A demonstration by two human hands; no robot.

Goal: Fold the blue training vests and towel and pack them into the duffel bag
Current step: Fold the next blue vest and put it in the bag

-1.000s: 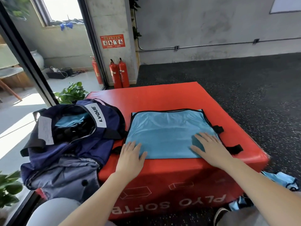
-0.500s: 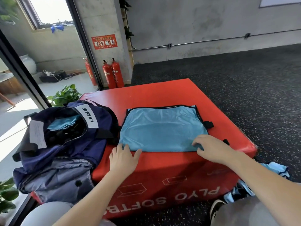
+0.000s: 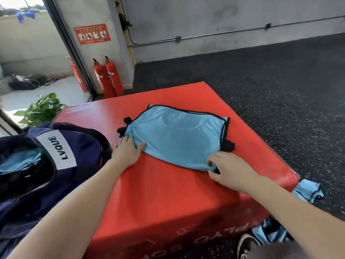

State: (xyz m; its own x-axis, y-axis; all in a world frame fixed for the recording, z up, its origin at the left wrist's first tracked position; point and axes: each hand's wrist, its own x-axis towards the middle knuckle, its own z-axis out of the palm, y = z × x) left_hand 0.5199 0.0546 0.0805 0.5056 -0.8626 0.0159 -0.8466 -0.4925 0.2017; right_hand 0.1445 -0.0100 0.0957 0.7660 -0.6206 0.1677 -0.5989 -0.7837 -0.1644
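Note:
A light blue training vest with black trim lies folded on the red plyo box, its near edge lifted and bunched. My left hand grips the vest's near left corner with the thumb over the cloth. My right hand pinches the near right corner, fingers curled round the fabric. The navy duffel bag with a white LVQUE label stands open at the left, touching the box. Light blue cloth shows inside it.
More light blue vests lie on the dark speckled floor at the right, one by the box corner, another near a shoe. Red fire extinguishers stand by the wall behind. A green plant sits at the left.
Both hands went from lying flat on the vest to taking hold of its near corners. The near edge has come up and slid away from the box's front edge.

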